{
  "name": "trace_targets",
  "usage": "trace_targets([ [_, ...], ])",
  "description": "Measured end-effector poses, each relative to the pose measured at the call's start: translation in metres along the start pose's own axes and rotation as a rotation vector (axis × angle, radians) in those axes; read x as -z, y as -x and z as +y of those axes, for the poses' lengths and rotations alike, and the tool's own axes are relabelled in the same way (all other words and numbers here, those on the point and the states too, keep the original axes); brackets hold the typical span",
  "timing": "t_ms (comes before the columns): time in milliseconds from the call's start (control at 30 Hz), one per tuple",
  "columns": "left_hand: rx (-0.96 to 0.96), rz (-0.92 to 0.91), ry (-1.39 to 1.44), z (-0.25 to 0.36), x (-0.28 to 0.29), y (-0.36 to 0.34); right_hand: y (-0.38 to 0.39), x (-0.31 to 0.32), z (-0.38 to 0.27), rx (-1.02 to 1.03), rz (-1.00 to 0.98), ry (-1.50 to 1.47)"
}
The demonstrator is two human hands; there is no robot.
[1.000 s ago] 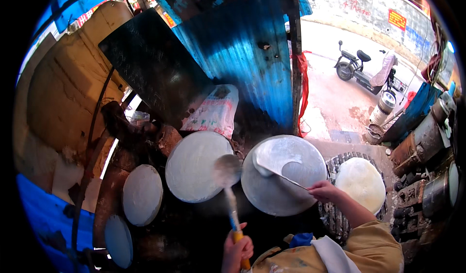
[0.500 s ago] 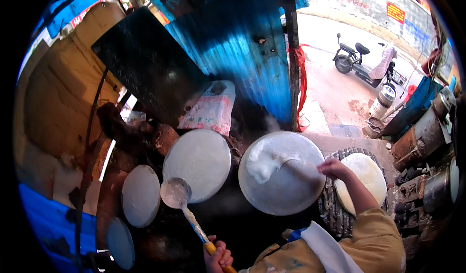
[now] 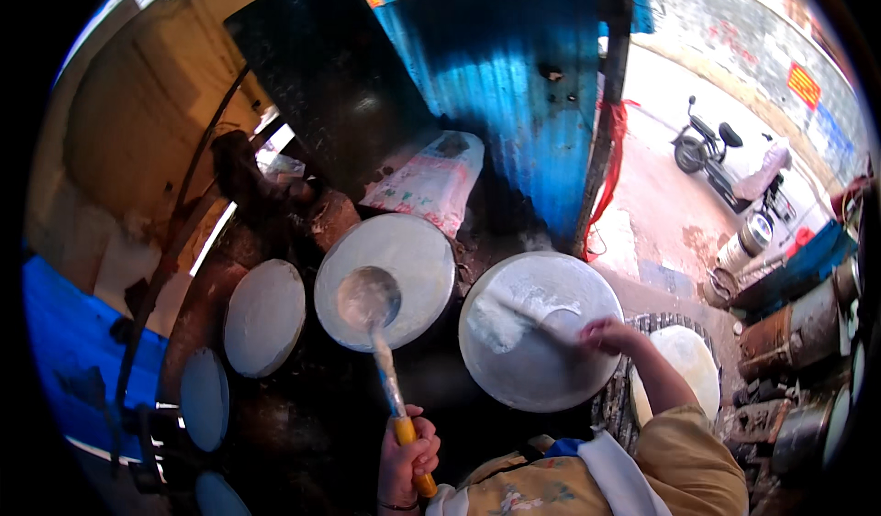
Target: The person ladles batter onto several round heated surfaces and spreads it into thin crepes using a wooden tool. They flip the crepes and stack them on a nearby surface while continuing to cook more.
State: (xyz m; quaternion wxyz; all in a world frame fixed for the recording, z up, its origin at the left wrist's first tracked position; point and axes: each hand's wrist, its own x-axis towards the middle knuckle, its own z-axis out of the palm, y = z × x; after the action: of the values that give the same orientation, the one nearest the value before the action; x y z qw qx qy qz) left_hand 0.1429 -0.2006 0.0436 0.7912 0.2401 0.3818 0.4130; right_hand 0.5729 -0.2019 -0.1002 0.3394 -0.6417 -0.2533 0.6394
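My left hand [image 3: 411,450] is wrapped round the yellow handle of a metal ladle [image 3: 368,298]. Its bowl is over a pale round griddle [image 3: 424,241] at centre left; whether they touch I cannot tell. My right hand [image 3: 606,336] is closed on a thin, stick-like tool [image 3: 532,316], smeared by motion, reaching across a second round griddle [image 3: 523,383]. White batter [image 3: 496,325] lies in a patch on that griddle's left half. Just right of this hand, a pale round flatbread [image 3: 690,374] lies on a dark slatted rack [image 3: 613,404].
More round griddles [image 3: 264,319] curve down the left side. Behind the centre-left griddle sits a printed sack [image 3: 431,186] beside a dark board [image 3: 330,66] and blue corrugated sheeting [image 3: 523,85]. Metal drums [image 3: 780,332] stand at right; a scooter [image 3: 725,158] is parked outside.
The ladle has swung up over the centre-left griddle. My right hand has moved slightly left and lower with its tool across the batter. The whole view has shifted.
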Motion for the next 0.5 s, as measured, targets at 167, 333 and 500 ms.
trace_targets([
  [167,0.047,0.012,0.006,0.002,0.004,0.025,0.029,0.023,0.013,-0.245,-0.345,0.140],
  [333,0.069,-0.040,-0.022,-0.006,0.002,0.002,-0.037,0.040,0.006,0.048,0.064,-0.159],
  [500,0.048,-0.011,0.082,-0.009,0.004,-0.003,0.009,-0.009,-0.009,-0.136,-0.312,0.235],
])
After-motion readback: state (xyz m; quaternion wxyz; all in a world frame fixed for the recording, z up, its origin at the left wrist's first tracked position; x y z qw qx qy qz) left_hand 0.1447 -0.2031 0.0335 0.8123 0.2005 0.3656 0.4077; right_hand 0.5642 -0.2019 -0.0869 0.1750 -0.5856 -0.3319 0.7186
